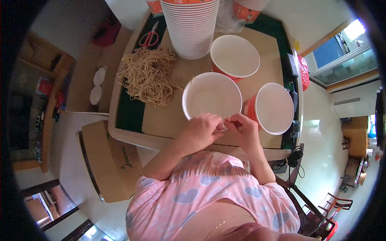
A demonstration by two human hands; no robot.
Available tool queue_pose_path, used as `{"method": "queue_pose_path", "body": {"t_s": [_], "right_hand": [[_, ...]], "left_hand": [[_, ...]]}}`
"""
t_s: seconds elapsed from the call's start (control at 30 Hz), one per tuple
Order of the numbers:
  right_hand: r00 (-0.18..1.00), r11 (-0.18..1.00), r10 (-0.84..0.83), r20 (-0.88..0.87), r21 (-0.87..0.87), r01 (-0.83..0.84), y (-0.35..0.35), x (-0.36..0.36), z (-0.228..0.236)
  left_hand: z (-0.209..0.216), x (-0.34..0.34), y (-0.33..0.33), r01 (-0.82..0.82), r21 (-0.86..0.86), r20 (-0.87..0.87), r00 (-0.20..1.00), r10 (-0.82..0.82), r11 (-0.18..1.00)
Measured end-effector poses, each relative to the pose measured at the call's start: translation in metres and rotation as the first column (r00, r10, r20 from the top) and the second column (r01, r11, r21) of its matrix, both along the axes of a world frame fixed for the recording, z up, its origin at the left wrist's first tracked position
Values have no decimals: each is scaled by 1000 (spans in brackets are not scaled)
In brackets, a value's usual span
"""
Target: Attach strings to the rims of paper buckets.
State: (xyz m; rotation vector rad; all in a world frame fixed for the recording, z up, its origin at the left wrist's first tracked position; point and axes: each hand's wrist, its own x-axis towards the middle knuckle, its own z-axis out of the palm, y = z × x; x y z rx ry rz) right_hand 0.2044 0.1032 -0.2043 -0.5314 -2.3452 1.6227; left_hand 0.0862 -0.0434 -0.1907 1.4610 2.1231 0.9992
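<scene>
My left hand (206,127) and my right hand (242,129) meet at the near rim of a white-lined paper bucket (212,96). Both have their fingers pinched together around something small and pale, too hidden to name. A thin bit of string lies over that bucket's far left rim. To the right, a second paper bucket (275,108) with a red outside tilts toward me, close to my right hand. Behind stands a third bucket (235,56), also showing its white inside. A tangled heap of beige string (149,75) lies on the left of the table.
A tall stack of paper buckets (191,30) stands at the back, beside red-handled scissors (149,38). More buckets (247,12) sit farther back right. Cardboard (161,120) covers the table. A cardboard box (110,160) is on the floor at left; black cables (295,156) hang at the right edge.
</scene>
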Motion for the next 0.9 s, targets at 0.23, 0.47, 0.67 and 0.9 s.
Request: {"method": "queue_pose_path", "body": {"t_s": [0.23,0.47,0.67,0.9], "right_hand": [[999,996,-39,26,-80,41,-7,3,10],[999,990,-30,-29,-136,25,-5,6,-1],[998,989,2,-67,-145,-11,-3,6,-5],[999,971,-41,-29,-236,33,-4,6,-2]], "left_hand": [[-6,11,3,-108,145,153,984,85,984],[-6,12,6,-103,49,80,992,99,993],[-10,9,7,-91,46,177,981,81,995],[-10,8,8,-164,87,298,945,131,983]]}}
